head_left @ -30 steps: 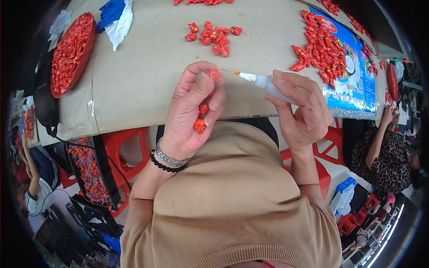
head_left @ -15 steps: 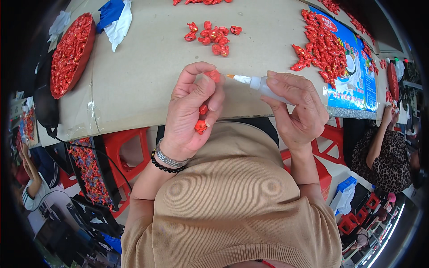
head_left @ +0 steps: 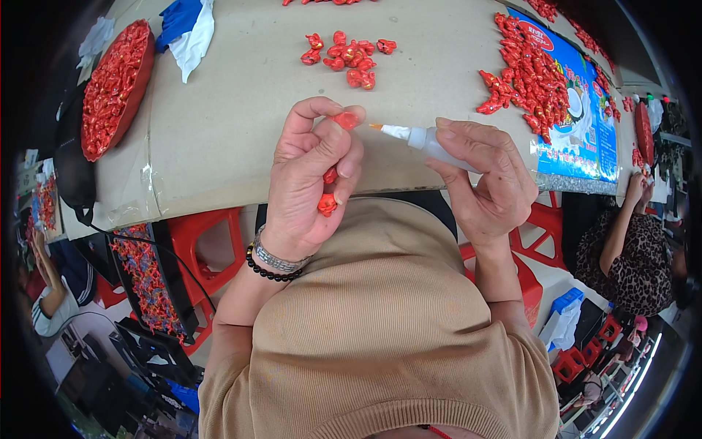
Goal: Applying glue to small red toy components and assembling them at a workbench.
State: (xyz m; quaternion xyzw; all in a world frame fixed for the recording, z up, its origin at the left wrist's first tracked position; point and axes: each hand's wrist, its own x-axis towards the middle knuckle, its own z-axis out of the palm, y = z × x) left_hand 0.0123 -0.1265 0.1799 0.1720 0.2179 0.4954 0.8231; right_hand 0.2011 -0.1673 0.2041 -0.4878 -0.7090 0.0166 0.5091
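Observation:
Between the thumb and fingertips of my left hand (head_left: 311, 172) is a small glossy red figurine (head_left: 346, 120). More red pieces (head_left: 327, 205) are tucked in that palm under the curled fingers. My right hand (head_left: 493, 175) grips a small translucent squeeze bottle (head_left: 439, 146) with a white neck and a thin orange-tipped nozzle (head_left: 377, 126). The nozzle points left at the held figurine, with a small gap between them. Past my hands, several red figurines (head_left: 351, 57) lie in a loose cluster on the table (head_left: 227, 132).
A red bowl (head_left: 150, 69) heaped with red figurines stands at the left, beside a blue and white cloth (head_left: 186, 33). At the right, a pile of figurines (head_left: 532, 77) lies on a blue printed cardboard sheet (head_left: 596, 157). Other people work at both sides; red stools (head_left: 208, 249) stand below the table.
My left hand has shifted slightly left and up with the figurine, widening the gap to the nozzle. My right hand and the bottle have hardly moved.

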